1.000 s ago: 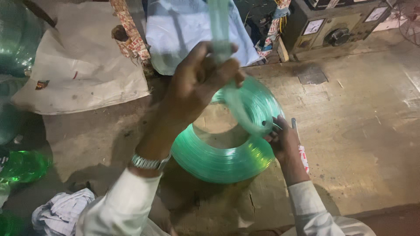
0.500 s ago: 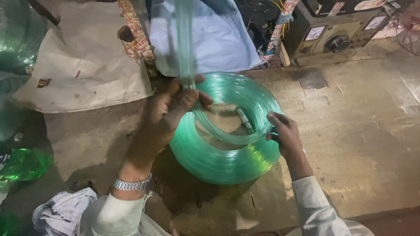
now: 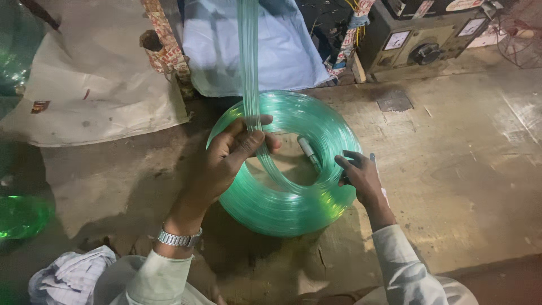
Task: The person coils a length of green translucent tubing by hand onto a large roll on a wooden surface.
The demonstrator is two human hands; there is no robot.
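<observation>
Lowered since a second ago, the left hand point(image 3: 228, 161) is closed on the tube strands point(image 3: 248, 68) above the green tubing coil point(image 3: 288, 169), flat on the floor point(image 3: 463, 169). Right hand point(image 3: 361, 176) fingers curled on its rim; probably best kept pinned, strands fed evenly.

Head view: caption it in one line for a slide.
Left hand pinches strands of clear green tubing rising from a flat coil; right hand steadies the coil's rim.

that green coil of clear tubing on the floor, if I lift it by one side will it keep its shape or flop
Probably flops: the green tubing coil shows no ties, and the strands in the left hand bend easily. Its glossy surface looks slippery. Lying flat, it seems unlikely to roll.
</observation>
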